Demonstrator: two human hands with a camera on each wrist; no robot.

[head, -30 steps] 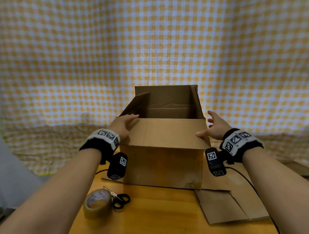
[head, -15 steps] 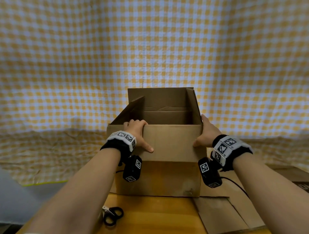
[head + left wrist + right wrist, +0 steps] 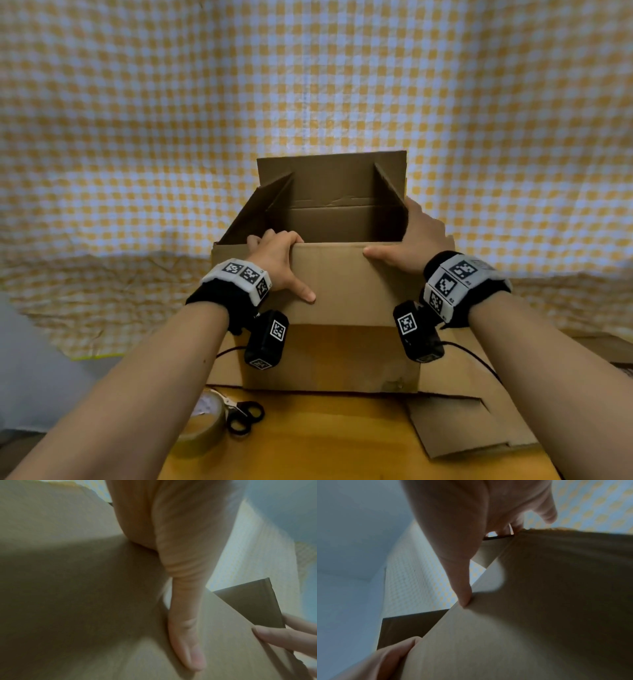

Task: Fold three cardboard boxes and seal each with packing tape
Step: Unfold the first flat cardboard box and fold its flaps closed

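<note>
An open brown cardboard box (image 3: pixel 329 356) stands on the wooden table (image 3: pixel 325 448), its back and side flaps up. The near flap (image 3: pixel 342 284) hangs outward toward me. My left hand (image 3: pixel 277 253) grips that flap's top edge near its left end, fingers curled over inside and thumb (image 3: pixel 185 628) flat on the outer face. My right hand (image 3: pixel 421 240) spans the right front corner: its thumb (image 3: pixel 462 588) touches the near flap's edge while straight fingers lie against the outside of the right flap (image 3: pixel 390 192).
A roll of brown packing tape (image 3: pixel 202 421) and black-handled scissors (image 3: pixel 243 416) lie on the table at the front left. Flat cardboard (image 3: pixel 462 428) lies under and to the right of the box. A yellow checked cloth (image 3: pixel 308 85) covers the background.
My left hand has moved from the box's left corner onto the near flap and curled over its edge. My right hand closed in against the right flap and corner.
</note>
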